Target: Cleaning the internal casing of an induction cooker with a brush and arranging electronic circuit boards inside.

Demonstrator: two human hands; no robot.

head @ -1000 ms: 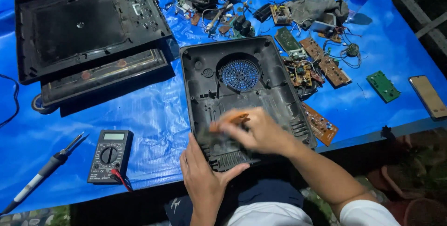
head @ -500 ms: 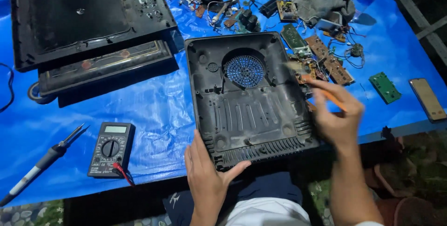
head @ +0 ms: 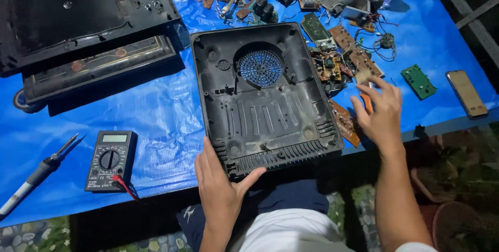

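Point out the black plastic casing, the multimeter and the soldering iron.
black plastic casing point(head: 262, 101): head view, on its ribbed inner floor below the round blue grille.
multimeter point(head: 110, 160): head view, on its round dial.
soldering iron point(head: 36, 176): head view, on its dark handle.
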